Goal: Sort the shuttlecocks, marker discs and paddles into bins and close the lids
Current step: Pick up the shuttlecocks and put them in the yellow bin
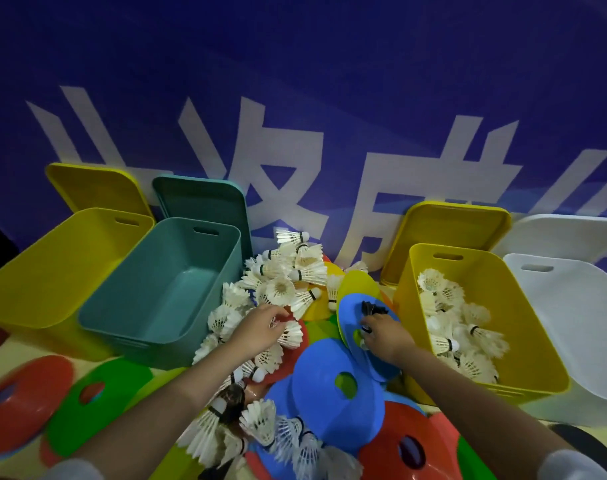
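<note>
Mostly the shuttlecocks (281, 282) lie in a loose heap on the floor between the teal bin (163, 289) and the yellow bin on the right (482, 327), which already holds a good number; marker discs (333, 386) in blue, red, green and yellow are scattered under and around them. Feathered shuttlecocks are likely very light and easily crushed at the skirt, so the cork end or a gentle cradle seems the safer hold. Discs look thin, flexible and smooth, best taken by the rim or the centre hole. Curled over the heap, the left hand (260, 327) reaches among white shuttlecocks, though whether it actually pinches one I cannot tell. Pinching a dark shuttlecock (371, 311), the right hand (381, 336) sits against an upturned blue disc. No paddle is clearly visible; a dark shape at the lower right edge is cut off. Motion blur smears the near discs and the bottom feathers
</note>
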The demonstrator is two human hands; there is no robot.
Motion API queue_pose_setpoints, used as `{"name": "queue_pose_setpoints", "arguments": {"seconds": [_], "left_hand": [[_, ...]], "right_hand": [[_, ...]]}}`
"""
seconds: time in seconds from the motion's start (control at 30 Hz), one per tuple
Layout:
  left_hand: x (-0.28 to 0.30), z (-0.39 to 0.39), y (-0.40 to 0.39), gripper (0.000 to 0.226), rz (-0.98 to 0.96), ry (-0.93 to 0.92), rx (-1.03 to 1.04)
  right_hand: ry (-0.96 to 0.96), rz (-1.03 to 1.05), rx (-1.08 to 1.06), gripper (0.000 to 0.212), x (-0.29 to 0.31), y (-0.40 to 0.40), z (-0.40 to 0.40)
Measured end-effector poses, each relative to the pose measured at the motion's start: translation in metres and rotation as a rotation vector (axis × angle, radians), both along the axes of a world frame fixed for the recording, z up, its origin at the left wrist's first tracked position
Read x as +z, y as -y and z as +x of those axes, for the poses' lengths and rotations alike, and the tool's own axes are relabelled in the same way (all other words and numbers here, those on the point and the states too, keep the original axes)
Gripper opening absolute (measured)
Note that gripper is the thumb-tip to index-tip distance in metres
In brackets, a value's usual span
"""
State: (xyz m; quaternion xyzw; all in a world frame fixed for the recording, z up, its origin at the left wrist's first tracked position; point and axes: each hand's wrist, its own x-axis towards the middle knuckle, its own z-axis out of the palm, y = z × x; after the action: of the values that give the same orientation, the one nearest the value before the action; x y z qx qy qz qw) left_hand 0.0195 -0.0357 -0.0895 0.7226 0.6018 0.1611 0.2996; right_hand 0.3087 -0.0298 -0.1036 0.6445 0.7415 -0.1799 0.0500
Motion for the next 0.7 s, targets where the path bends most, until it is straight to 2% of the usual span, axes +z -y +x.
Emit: {"name": "queue_pose_setpoints", "arguments": {"seconds": [0.07,0.13,0.27,0.43,0.53,0.7], "left_hand": [[-0.002,0.001,-0.004,0.032,-0.007,-0.023,-0.052],[-0.007,0.001,-0.010,0.034,-0.005,-0.069,-0.093],[-0.017,0.005,-0.018,0.046,0.021,-0.279,-0.233],[-0.033,0.007,-0.023,0.065,0.064,-0.550,-0.458],[-0.038,0.004,-0.028,0.063,0.074,-0.526,-0.436],[-0.026,0.001,-0.026,0.055,0.060,-0.288,-0.326]], "right_hand": [[0.060,0.028,0.013,0.039,-0.004,0.001,0.000],[0.198,0.041,0.057,0.042,-0.011,0.002,-0.001],[0.546,0.049,0.184,0.049,-0.019,-0.001,-0.008],[0.738,0.061,0.279,0.054,-0.021,-0.012,-0.006],[0.770,0.044,0.319,0.050,-0.025,-0.014,-0.004],[0.797,-0.039,0.383,0.050,-0.026,-0.012,-0.009]]}}
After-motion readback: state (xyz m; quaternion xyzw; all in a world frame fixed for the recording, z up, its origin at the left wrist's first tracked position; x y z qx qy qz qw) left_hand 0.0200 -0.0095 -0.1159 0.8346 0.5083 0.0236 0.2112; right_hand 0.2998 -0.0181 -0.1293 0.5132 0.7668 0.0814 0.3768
